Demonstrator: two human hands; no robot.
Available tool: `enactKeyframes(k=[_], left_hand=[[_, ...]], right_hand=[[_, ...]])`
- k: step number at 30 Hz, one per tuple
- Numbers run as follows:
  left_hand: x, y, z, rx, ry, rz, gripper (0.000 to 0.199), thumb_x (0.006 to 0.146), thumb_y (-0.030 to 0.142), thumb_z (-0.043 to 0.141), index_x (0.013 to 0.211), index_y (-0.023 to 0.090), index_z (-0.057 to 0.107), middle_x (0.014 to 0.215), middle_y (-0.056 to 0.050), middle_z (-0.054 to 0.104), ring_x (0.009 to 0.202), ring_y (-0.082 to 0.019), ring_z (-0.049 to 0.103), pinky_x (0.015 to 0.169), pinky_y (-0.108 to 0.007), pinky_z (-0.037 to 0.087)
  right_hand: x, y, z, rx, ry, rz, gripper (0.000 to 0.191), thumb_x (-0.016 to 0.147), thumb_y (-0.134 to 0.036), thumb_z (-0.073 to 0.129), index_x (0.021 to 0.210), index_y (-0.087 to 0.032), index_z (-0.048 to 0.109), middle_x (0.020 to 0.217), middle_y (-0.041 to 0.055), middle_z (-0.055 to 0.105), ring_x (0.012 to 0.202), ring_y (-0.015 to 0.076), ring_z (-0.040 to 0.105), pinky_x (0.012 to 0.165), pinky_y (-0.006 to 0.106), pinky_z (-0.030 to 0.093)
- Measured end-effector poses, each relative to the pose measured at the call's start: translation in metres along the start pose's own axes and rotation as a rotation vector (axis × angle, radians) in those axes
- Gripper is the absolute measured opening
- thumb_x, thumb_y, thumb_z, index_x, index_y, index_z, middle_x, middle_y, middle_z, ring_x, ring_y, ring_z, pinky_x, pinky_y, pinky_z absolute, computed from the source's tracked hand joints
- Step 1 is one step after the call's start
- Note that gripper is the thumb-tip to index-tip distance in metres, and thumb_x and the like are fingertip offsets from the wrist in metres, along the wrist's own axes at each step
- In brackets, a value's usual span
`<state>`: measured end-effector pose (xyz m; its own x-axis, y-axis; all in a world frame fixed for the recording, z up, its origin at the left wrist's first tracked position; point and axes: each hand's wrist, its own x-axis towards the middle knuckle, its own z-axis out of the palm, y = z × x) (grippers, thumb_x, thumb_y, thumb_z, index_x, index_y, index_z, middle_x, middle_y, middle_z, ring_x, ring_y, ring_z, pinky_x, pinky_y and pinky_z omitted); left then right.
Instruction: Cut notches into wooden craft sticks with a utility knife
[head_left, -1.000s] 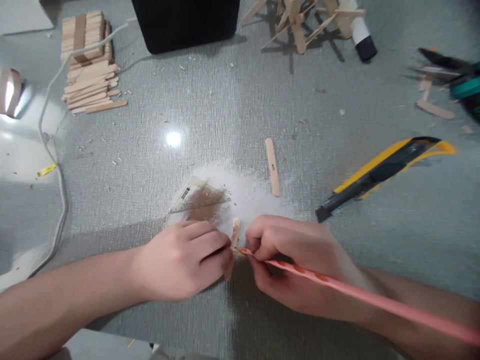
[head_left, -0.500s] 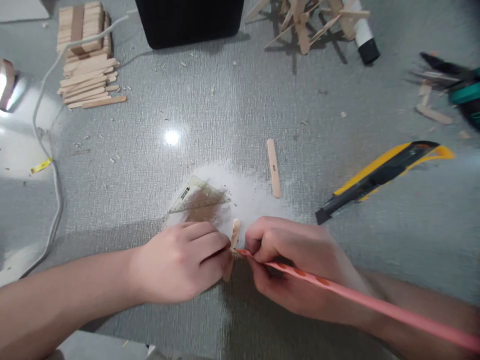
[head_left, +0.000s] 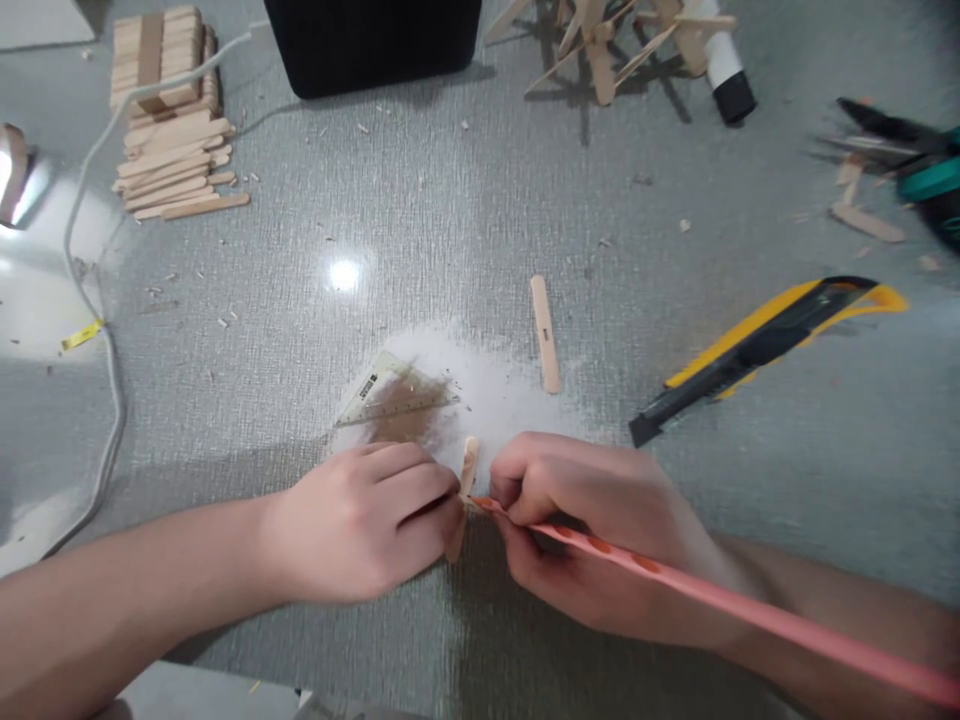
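My left hand (head_left: 367,520) is closed, its fingertips pinching a small wooden craft stick (head_left: 469,465) near the middle. Both ends of that stick show, above and below the fingers. My right hand (head_left: 592,530) grips a pink pencil (head_left: 697,588) close to its point, and the tip meets the stick beside my left fingertips. Just beyond my left hand lies a clear set square (head_left: 397,390) on a dusting of pale powder. Farther off is a second craft stick (head_left: 546,335) with a small dark mark midway along it.
A yellow and black utility knife (head_left: 765,350) lies at right, near pliers with teal handles (head_left: 930,180). Stacked craft sticks (head_left: 176,150) and a white cable (head_left: 112,350) are at left. A black box-like object (head_left: 375,45) and a stick structure (head_left: 600,50) stand at the back.
The whole view has shifted very slightly. Both hands, the stick and the pencil keep almost the same positions.
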<state>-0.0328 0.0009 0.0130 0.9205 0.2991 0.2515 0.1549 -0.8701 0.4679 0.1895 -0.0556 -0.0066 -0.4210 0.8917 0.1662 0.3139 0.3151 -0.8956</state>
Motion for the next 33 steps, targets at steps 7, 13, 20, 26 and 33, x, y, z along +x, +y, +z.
enactKeyframes(k=[7,13,20,26,33], left_hand=[[0.001,0.0,-0.0009,-0.035,-0.03,-0.017,0.03,0.099,0.011,0.043,0.088,0.007,0.07,0.083,-0.012,0.07,0.083,-0.022,0.066,0.07,-0.033,0.06],[0.0007,0.0002,-0.0014,-0.024,-0.043,-0.016,0.03,0.1,0.012,0.041,0.089,0.008,0.069,0.081,-0.012,0.069,0.083,-0.021,0.066,0.069,-0.032,0.059],[-0.0008,0.0,-0.0008,-0.029,-0.043,-0.01,0.023,0.098,0.011,0.045,0.093,0.008,0.068,0.081,-0.012,0.068,0.084,-0.021,0.067,0.072,-0.033,0.06],[0.0001,0.0014,0.0005,-0.045,-0.039,-0.03,0.028,0.099,0.01,0.044,0.086,0.007,0.069,0.081,-0.012,0.068,0.082,-0.021,0.065,0.071,-0.032,0.058],[-0.0002,0.0025,-0.0004,-0.049,-0.068,-0.052,0.032,0.101,0.011,0.04,0.086,0.008,0.068,0.084,-0.012,0.069,0.083,-0.02,0.063,0.071,-0.031,0.057]], right_hand=[[0.0002,-0.0003,0.0,0.003,0.006,0.016,0.022,0.073,-0.004,0.058,0.077,-0.022,0.046,0.077,-0.0033,0.056,0.064,0.0066,0.054,0.054,0.019,0.039],[0.0025,-0.0019,-0.0013,0.002,0.01,0.016,0.022,0.074,-0.004,0.056,0.076,-0.022,0.046,0.076,-0.0035,0.057,0.062,0.0071,0.054,0.052,0.02,0.038],[0.0026,-0.0022,-0.0006,-0.001,0.005,0.019,0.021,0.075,-0.005,0.056,0.076,-0.023,0.045,0.076,-0.0031,0.056,0.061,0.0076,0.053,0.052,0.021,0.039],[0.0008,-0.0009,-0.0006,-0.001,0.005,0.007,0.022,0.074,-0.004,0.056,0.076,-0.022,0.044,0.075,-0.0032,0.056,0.063,0.0065,0.052,0.054,0.019,0.039],[0.0019,-0.0022,0.0011,-0.003,0.019,0.029,0.022,0.073,-0.004,0.056,0.076,-0.022,0.044,0.076,-0.0034,0.056,0.062,0.0063,0.053,0.052,0.02,0.037]])
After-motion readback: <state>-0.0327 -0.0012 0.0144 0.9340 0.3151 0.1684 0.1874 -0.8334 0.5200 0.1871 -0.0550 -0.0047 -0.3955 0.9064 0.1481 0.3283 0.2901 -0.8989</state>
